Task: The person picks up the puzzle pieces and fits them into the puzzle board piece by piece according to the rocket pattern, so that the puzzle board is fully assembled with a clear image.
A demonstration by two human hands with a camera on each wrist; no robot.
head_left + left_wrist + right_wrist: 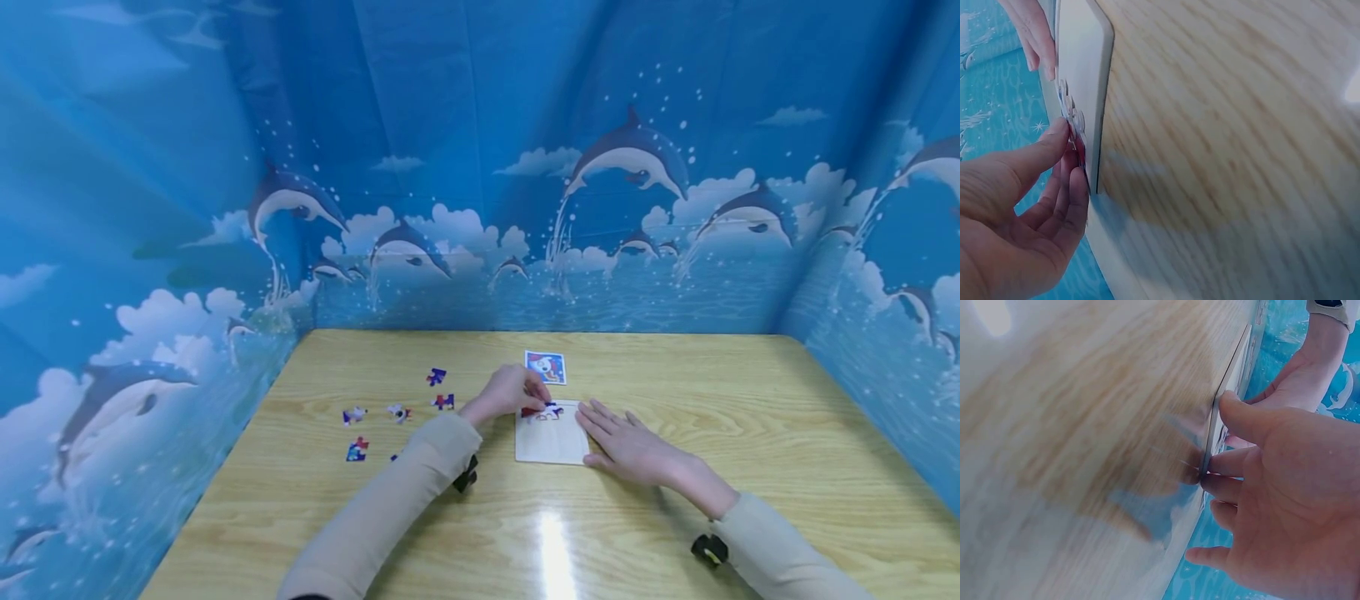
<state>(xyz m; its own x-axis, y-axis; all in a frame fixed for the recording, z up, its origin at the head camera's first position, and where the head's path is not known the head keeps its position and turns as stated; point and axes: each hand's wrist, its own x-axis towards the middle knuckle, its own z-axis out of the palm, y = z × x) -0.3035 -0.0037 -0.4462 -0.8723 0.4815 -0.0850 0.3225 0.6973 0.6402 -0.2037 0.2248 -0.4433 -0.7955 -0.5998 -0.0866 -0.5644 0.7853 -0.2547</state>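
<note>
Blue dolphin-printed curtain (465, 125) encloses the back and sides of a yellow wood-grain table (697, 392) in the head view. On the table lies a pale, flat, square board (551, 446); behind it sits a small square card printed with a white cartoon figure on blue (546, 367). Whether the card bears lettering cannot be told at this size. The left hand (513, 390) is at the board's far left corner, thumb and fingertips brought together over a red puzzle piece (527, 412); a purple-and-white puzzle piece (551, 412) lies on the board just beside the fingertips. The right hand (630, 450) lies with fingers extended and spread against the board's right edge. Loose multicoloured puzzle pieces (443, 402) are scattered to the left, one partly covered by the left beige sleeve (405, 492).

Left wrist view: the board's thickness and a rounded corner are shown here, unlike overhead. Thumb and fingers are clamped on the red puzzle piece, low against the board's face.

Right wrist view: the thumb and fingertips touch the board's edge, the fingers apart from one another; the palm, hidden overhead, is visible. The pieces are largely hidden.
</note>
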